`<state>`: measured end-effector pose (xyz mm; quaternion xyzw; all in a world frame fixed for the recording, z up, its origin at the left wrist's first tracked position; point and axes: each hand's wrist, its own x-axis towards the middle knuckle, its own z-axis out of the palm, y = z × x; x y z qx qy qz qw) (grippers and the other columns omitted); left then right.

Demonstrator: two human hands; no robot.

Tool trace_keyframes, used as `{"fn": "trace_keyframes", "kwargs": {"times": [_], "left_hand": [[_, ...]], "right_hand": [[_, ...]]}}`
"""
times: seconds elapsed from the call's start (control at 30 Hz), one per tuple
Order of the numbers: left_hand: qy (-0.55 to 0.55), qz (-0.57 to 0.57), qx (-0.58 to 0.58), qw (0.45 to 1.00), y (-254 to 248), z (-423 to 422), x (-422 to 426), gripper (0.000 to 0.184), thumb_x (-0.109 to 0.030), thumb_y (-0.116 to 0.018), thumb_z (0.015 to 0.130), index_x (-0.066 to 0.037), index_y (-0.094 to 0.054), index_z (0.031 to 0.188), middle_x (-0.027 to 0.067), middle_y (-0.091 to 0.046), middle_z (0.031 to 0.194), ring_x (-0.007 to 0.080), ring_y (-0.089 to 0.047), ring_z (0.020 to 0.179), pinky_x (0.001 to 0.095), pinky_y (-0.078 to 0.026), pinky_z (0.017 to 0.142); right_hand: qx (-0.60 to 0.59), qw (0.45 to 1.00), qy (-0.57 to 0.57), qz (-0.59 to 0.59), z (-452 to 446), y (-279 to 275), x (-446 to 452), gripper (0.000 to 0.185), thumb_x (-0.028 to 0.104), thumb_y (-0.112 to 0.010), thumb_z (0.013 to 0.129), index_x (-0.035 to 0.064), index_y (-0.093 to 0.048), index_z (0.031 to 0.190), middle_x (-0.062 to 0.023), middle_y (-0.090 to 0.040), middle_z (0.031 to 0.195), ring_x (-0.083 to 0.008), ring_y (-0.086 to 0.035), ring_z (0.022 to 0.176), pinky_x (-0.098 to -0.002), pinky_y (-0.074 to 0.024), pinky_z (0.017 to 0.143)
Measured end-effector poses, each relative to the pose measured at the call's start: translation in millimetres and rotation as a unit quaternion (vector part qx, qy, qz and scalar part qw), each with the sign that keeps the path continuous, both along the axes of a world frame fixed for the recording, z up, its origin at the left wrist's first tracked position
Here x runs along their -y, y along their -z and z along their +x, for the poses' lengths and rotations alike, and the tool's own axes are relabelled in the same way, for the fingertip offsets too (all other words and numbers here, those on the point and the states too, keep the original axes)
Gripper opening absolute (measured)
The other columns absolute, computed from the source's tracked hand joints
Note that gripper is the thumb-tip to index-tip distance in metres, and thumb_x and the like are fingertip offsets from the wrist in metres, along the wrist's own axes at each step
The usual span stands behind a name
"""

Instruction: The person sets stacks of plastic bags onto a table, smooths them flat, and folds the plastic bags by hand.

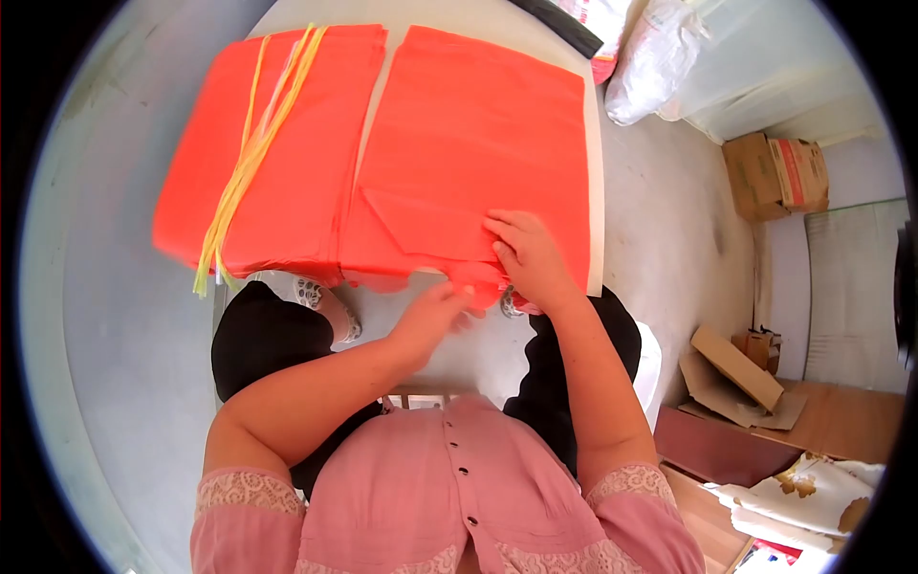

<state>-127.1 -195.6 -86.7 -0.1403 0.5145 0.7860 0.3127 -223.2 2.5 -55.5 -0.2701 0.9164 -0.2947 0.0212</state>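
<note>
A stack of thin red sheets (478, 124), which look like plastic, lies in front of me with its near corner folded over as a flap (430, 225). My right hand (531, 258) lies at the stack's near edge, its bent fingers closed on the red material beside the flap. Just below that edge, my left hand (435, 320) pinches a loose, crumpled bit of red sheet (478, 279); its fingertips are slightly blurred. To the left sits a second red stack (277, 163), with a bundle of yellow strings (253, 167) across it.
Both stacks rest on a pale tabletop (595, 191) above my knees. On the floor at the right are a cardboard box (765, 177), opened cardboard (736, 383) and a white sack (655, 62). A dark bar (559, 24) lies at the far edge.
</note>
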Motion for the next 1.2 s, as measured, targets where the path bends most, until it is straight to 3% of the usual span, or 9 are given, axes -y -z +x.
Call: {"fn": "trace_keyframes", "kwargs": {"times": [0.3, 0.47, 0.53, 0.6, 0.73, 0.83, 1.0, 1.1, 1.2], "left_hand": [[0.0, 0.015, -0.034, 0.999, -2, -6, 5, 0.027, -0.037, -0.056, 0.107, -0.012, -0.065, 0.1, 0.0031, -0.073, 0.095, 0.0092, -0.051, 0.068, 0.0279, -0.043, 0.068], [0.001, 0.01, 0.008, 1.0, -4, -8, 4, 0.029, -0.04, -0.056, 0.107, -0.013, -0.064, 0.098, 0.0036, -0.072, 0.093, 0.0092, -0.051, 0.065, 0.0276, -0.042, 0.066], [0.001, 0.012, 0.035, 0.999, -7, -8, 3, 0.031, -0.042, -0.057, 0.107, -0.014, -0.064, 0.097, 0.0036, -0.072, 0.093, 0.0091, -0.05, 0.064, 0.0274, -0.042, 0.065], [-0.001, 0.013, 0.053, 0.998, -6, -6, 2, 0.031, -0.042, -0.058, 0.106, -0.012, -0.064, 0.099, 0.0038, -0.072, 0.092, 0.0094, -0.05, 0.064, 0.0274, -0.041, 0.064], [-0.021, 0.018, 0.04, 0.999, 2, -4, -2, 0.029, -0.039, -0.061, 0.105, -0.011, -0.066, 0.104, 0.0034, -0.069, 0.089, 0.0104, -0.049, 0.064, 0.0276, -0.04, 0.063], [-0.032, 0.059, 0.03, 0.997, 0, -6, -2, 0.023, -0.036, -0.061, 0.106, -0.015, -0.064, 0.096, -0.0001, -0.066, 0.084, 0.0088, -0.05, 0.063, 0.0268, -0.041, 0.062], [-0.045, 0.119, 0.021, 0.992, -4, -14, 1, 0.022, -0.033, -0.061, 0.107, -0.017, -0.062, 0.092, -0.0021, -0.065, 0.081, 0.0077, -0.051, 0.063, 0.0259, -0.042, 0.061], [-0.05, 0.118, 0.02, 0.992, -8, -18, -1, 0.021, -0.032, -0.06, 0.107, -0.017, -0.062, 0.093, -0.0016, -0.065, 0.082, 0.0077, -0.052, 0.064, 0.0258, -0.042, 0.061], [-0.051, 0.119, 0.023, 0.991, -9, -19, -1, 0.02, -0.031, -0.061, 0.107, -0.017, -0.063, 0.094, -0.0012, -0.065, 0.082, 0.0079, -0.052, 0.065, 0.026, -0.043, 0.062]], "right_hand": [[-0.029, 0.999, 0.022, -0.029, 17, 2, -4, 0.035, 0.004, -0.06, 0.098, 0.0018, -0.065, 0.132, -0.0184, -0.059, 0.143, -0.038, -0.056, 0.13, -0.0448, -0.0462, 0.11], [0.046, 0.97, 0.199, -0.13, 40, -4, -38, 0.033, 0.008, -0.056, 0.105, 0.0023, -0.061, 0.137, -0.0115, -0.062, 0.142, -0.0289, -0.056, 0.134, -0.0385, -0.0442, 0.113], [0.08, 0.921, 0.298, -0.237, 51, -4, -56, 0.03, 0.01, -0.056, 0.106, 0.0013, -0.062, 0.135, -0.0096, -0.065, 0.136, -0.0242, -0.06, 0.128, -0.036, -0.0465, 0.11], [0.127, 0.819, 0.396, -0.395, 66, -1, -66, 0.027, 0.012, -0.056, 0.107, 0.0006, -0.064, 0.13, -0.0079, -0.069, 0.127, -0.0196, -0.064, 0.12, -0.0334, -0.0495, 0.105], [0.2, 0.788, 0.371, -0.448, 96, 15, -75, 0.02, 0.016, -0.056, 0.109, 0.0018, -0.068, 0.115, -0.0066, -0.072, 0.109, -0.0143, -0.067, 0.1, -0.0279, -0.0526, 0.093], [0.293, 0.8, 0.297, -0.431, 115, 16, -50, 0.026, 0.023, -0.053, 0.11, 0.002, -0.067, 0.115, -0.0102, -0.074, 0.11, -0.0175, -0.069, 0.097, -0.034, -0.0544, 0.094], [0.405, 0.63, 0.211, -0.629, 128, 25, -3, 0.034, 0.03, -0.05, 0.111, 0.0039, -0.062, 0.129, -0.0135, -0.067, 0.132, -0.0274, -0.063, 0.123, -0.0423, -0.0456, 0.112], [0.361, 0.545, 0.193, -0.732, 114, 21, 11, 0.036, 0.026, -0.051, 0.111, 0.0003, -0.056, 0.136, -0.0145, -0.057, 0.145, -0.0292, -0.055, 0.134, -0.0416, -0.0434, 0.116], [0.328, 0.501, 0.239, -0.765, 103, 18, 17, 0.04, 0.027, -0.052, 0.11, -0.0003, -0.054, 0.139, -0.0125, -0.053, 0.148, -0.0287, -0.049, 0.139, -0.0423, -0.0408, 0.119]]}}
